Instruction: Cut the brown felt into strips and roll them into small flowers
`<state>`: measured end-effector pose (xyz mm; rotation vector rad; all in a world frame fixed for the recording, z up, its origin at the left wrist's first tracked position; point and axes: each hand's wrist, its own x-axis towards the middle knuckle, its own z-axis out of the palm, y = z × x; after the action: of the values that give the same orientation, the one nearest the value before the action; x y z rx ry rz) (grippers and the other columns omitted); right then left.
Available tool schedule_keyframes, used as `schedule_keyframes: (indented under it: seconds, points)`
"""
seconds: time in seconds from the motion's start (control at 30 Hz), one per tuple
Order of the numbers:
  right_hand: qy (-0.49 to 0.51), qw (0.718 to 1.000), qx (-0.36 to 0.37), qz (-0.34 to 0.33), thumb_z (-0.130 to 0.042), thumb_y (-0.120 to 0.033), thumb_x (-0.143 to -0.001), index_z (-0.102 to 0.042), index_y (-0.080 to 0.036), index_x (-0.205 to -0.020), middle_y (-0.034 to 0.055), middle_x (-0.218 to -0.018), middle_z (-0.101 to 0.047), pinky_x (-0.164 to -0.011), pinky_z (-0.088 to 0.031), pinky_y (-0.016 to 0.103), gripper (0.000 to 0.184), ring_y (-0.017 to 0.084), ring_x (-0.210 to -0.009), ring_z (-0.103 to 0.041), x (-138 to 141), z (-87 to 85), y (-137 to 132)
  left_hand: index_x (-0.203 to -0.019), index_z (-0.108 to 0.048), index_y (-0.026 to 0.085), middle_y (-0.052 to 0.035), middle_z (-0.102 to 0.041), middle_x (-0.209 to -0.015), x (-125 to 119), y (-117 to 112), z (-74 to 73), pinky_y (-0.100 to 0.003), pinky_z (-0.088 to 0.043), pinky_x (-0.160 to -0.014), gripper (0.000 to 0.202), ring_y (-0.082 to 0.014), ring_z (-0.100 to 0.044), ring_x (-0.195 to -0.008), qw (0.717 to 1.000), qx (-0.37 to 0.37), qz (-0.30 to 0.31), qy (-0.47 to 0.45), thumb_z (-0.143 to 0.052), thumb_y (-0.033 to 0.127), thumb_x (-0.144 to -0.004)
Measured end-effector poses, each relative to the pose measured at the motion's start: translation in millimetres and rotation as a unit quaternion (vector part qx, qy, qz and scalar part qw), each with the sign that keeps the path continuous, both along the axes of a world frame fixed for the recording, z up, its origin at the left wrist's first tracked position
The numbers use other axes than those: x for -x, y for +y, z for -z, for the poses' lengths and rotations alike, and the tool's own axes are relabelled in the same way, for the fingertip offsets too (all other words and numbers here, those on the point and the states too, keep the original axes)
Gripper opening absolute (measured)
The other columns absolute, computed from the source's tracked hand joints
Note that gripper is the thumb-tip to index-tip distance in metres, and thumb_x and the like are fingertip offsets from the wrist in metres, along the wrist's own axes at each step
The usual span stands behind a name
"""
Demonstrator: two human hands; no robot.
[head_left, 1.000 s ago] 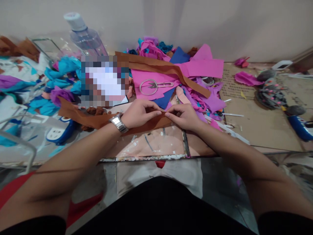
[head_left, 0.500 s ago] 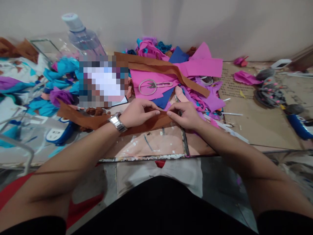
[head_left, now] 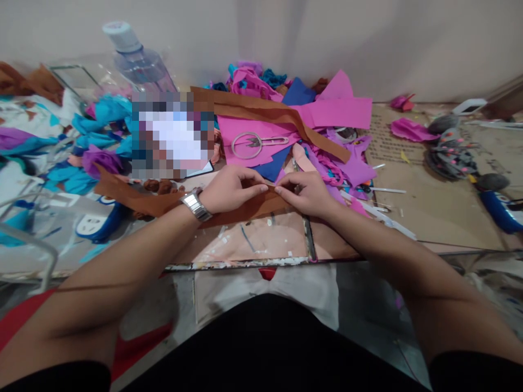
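Observation:
Both my hands pinch the upper edge of a long brown fabric strip (head_left: 253, 209) just above the worktable. My left hand (head_left: 231, 190), with a metal watch at the wrist, has thumb and fingers closed on it. Close beside it, almost touching, my right hand (head_left: 307, 193) grips the same edge between thumb and fingers. The strip trails away left under my left wrist. Beyond my hands, thread snips (head_left: 261, 142) with a large ring lie on pink fabric (head_left: 245, 155), next to another brown strip (head_left: 261, 110).
A clear bottle (head_left: 145, 68) with a white cap stands at the back left. Turquoise and purple scraps (head_left: 102, 160) spread over the left side. A pincushion (head_left: 451, 155) with pins sits on cardboard (head_left: 408, 204) at right. A blurred-out phone-like screen (head_left: 175, 136) lies left of centre.
My right hand has shifted slightly left along the strip, its fingertips now nearer my left thumb. My left hand stays about where it was.

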<state>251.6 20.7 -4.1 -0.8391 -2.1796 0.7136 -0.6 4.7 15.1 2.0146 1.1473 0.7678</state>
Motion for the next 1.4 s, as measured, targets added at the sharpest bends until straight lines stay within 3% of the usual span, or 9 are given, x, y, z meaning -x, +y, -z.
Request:
schedule_keyframes:
  seconds: [0.4, 0.5, 0.63, 1.03, 1.4]
  points:
    - [0.014, 0.999, 0.011, 0.033, -0.064, -0.033, -0.096, -0.072, -0.018, -0.085, 0.0007, -0.072, -0.069, -0.06, -0.044, 0.027, 0.02, 0.013, -0.062, -0.057, -3.2, -2.6, 1.8, -0.095, -0.083, 0.016, -0.0039, -0.08, -0.087, 4.5, 5.1, -0.2, -0.027, -0.05, -0.074, 0.033, -0.0163, -0.068, -0.077, 1.0, 0.001, -0.024, 0.001, -0.072, 0.047, -0.091]
    - [0.045, 0.998, 0.041, 0.019, -0.067, -0.039, -0.096, -0.07, -0.019, -0.107, 0.003, -0.087, -0.074, -0.065, -0.051, 0.027, 0.023, 0.015, -0.07, -0.064, -4.2, -2.3, 0.7, -0.095, -0.083, 0.016, -0.004, -0.08, -0.086, 5.1, 6.2, -0.3, -0.027, -0.05, -0.074, 0.035, -0.016, -0.067, -0.076, 0.999, 0.021, -0.024, -0.007, -0.074, 0.049, -0.09]
    - [0.043, 0.998, 0.016, -0.035, -0.08, -0.04, -0.088, -0.065, -0.022, -0.128, 0.0064, -0.108, -0.076, -0.08, -0.059, 0.03, 0.046, 0.02, -0.092, -0.073, -3.3, -1.7, -2.9, -0.095, -0.083, 0.016, -0.0047, -0.08, -0.087, 2.3, 4.7, -2.3, -0.028, -0.05, -0.074, 0.04, -0.0168, -0.067, -0.077, 0.997, 0.071, -0.012, -0.032, -0.074, 0.053, -0.088]
    - [0.026, 0.998, -0.051, -0.04, -0.071, -0.026, -0.095, -0.07, -0.022, -0.121, 0.007, -0.114, -0.08, -0.091, -0.062, 0.033, 0.027, 0.02, -0.1, -0.077, 1.7, 0.0, -5.1, -0.096, -0.082, 0.014, -0.0062, -0.08, -0.091, 0.1, 2.2, -2.5, -0.027, -0.052, -0.075, 0.044, -0.0167, -0.067, -0.079, 0.992, 0.109, -0.004, -0.062, -0.076, 0.056, -0.087]
    - [0.019, 0.997, -0.075, -0.021, -0.067, -0.027, -0.099, -0.076, -0.022, -0.107, 0.0055, -0.101, -0.082, -0.081, -0.061, 0.03, 0.013, 0.017, -0.087, -0.076, 5.2, 0.6, -6.3, -0.094, -0.082, 0.014, -0.0072, -0.08, -0.092, -1.6, 0.4, -2.2, -0.029, -0.053, -0.078, 0.041, -0.0187, -0.068, -0.082, 0.995, 0.085, -0.012, -0.044, -0.074, 0.054, -0.087]
